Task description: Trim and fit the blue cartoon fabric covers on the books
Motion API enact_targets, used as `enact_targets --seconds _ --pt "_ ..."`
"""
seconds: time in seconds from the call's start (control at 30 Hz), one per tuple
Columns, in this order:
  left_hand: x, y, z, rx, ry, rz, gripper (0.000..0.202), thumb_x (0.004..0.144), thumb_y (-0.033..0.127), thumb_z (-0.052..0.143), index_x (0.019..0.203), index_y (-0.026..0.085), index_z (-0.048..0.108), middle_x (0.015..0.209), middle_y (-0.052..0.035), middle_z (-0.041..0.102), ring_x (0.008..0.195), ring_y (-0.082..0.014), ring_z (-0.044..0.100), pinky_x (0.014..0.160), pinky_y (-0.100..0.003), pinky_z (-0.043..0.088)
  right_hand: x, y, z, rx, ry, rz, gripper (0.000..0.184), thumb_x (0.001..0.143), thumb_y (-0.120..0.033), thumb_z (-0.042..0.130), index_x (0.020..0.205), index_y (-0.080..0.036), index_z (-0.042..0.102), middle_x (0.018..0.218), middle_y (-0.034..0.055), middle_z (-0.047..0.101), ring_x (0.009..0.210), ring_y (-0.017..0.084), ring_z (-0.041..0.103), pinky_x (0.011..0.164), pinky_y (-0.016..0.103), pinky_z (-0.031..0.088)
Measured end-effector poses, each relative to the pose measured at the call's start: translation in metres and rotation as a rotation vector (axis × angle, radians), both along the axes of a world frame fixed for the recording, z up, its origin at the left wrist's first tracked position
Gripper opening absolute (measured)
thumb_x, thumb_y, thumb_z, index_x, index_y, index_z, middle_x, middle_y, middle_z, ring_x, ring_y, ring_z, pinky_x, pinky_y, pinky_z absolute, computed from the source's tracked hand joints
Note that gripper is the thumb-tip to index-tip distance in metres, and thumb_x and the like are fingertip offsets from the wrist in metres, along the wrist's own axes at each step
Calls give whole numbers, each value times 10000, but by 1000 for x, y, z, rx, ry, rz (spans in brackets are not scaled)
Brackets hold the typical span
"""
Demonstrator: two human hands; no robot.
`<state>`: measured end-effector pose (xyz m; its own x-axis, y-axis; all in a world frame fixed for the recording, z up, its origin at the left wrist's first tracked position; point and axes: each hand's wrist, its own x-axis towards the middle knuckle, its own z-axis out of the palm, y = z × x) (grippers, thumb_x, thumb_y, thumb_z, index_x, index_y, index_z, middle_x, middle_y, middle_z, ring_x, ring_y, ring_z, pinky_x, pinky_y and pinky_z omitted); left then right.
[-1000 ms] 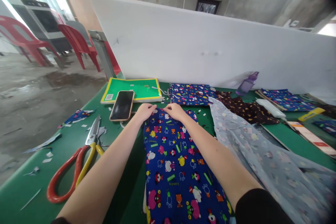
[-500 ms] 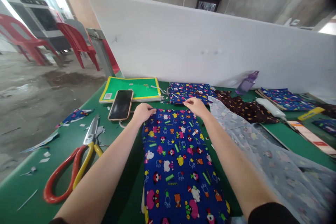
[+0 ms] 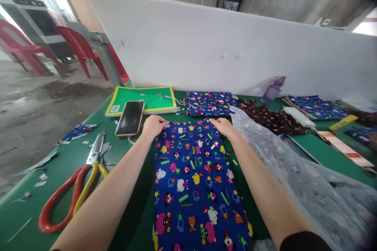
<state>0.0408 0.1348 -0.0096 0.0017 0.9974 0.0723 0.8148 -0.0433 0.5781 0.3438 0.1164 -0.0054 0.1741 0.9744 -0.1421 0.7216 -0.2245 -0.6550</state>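
A piece of blue cartoon-print fabric [image 3: 196, 182] lies lengthwise before me on the green table. Its far left corner is pinched by my left hand [image 3: 155, 126]. At the far right corner, my right hand [image 3: 223, 126] grips the edge between thumb and fingers. Just beyond my hands sits a folded stack of the same blue fabric [image 3: 209, 104]. Left of my left forearm rest scissors [image 3: 78, 188] with one red and one yellow handle. A phone [image 3: 130, 118] leans on a green book [image 3: 147, 100] past my left hand.
Pale printed fabric [image 3: 282, 164] spreads to the right, beside brown patterned cloth [image 3: 271, 119]. A purple bottle [image 3: 273, 91] stands near the white panel [image 3: 188, 43] at the back. A yellow cutter [image 3: 343, 122] lies far right. Fabric scraps [image 3: 78, 132] litter the left side.
My right hand has come down onto the fabric's far right corner and now grips the edge. My left hand keeps its hold. The whole view has shifted slightly.
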Motion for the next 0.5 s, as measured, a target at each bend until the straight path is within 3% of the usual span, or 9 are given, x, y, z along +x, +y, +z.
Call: enact_targets --seconds 0.1,0.2,0.5 --pt "-2 1 -3 -6 -28 4 210 724 374 627 757 213 758 823 -44 739 732 -202 642 634 -267 432 0 2 -4 18 173 17 417 789 -544 531 870 -164 682 827 83 708 702 205 657 614 282 490" --pt "-2 1 -6 -11 -63 -1 224 727 381 618 756 209 757 815 -43 739 717 -196 644 620 -261 429 0 2 -9 55 264 7 331 747 -440 621 884 -148 695 869 81 717 728 204 668 636 280 508" --pt "5 4 -15 27 -148 5 247 731 402 587 741 207 737 733 -31 727 697 -200 642 596 -262 417 5 9 -16 218 233 -54 349 760 -406 611 989 -148 660 980 92 689 891 214 642 784 294 474"
